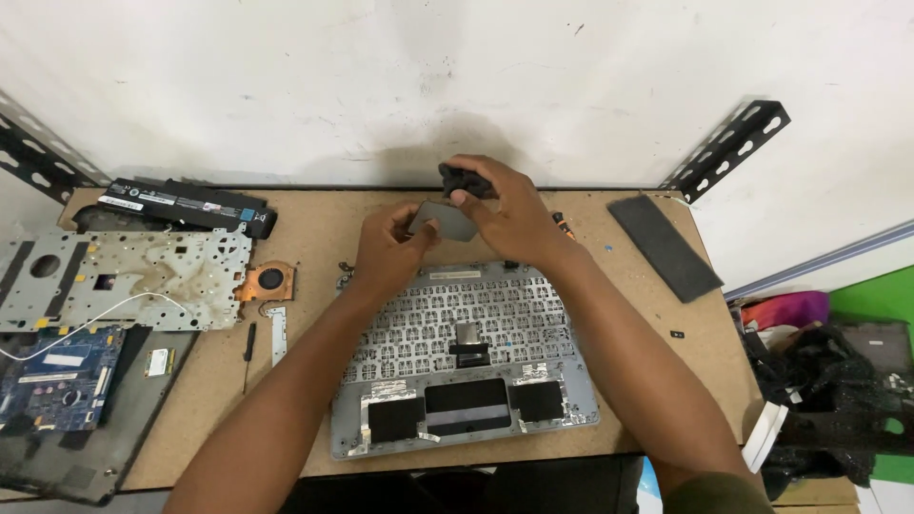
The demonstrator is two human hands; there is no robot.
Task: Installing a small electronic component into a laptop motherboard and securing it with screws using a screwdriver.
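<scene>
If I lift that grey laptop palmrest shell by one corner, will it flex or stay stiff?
The palmrest shell looks thin and perforated with key openings, so it probably flexes somewhat. It seems light for its size. Loose foil tabs along its near edge could snag.

Mostly grey and black stuff on a tan board

Silver-grey laptop case (pixel 464 366) with black patches, blue circuit board (pixel 59 376) lower left, copper fan (pixel 268 280), black battery (pixel 190 204) upper left, white wall (pixel 286 86).
</scene>
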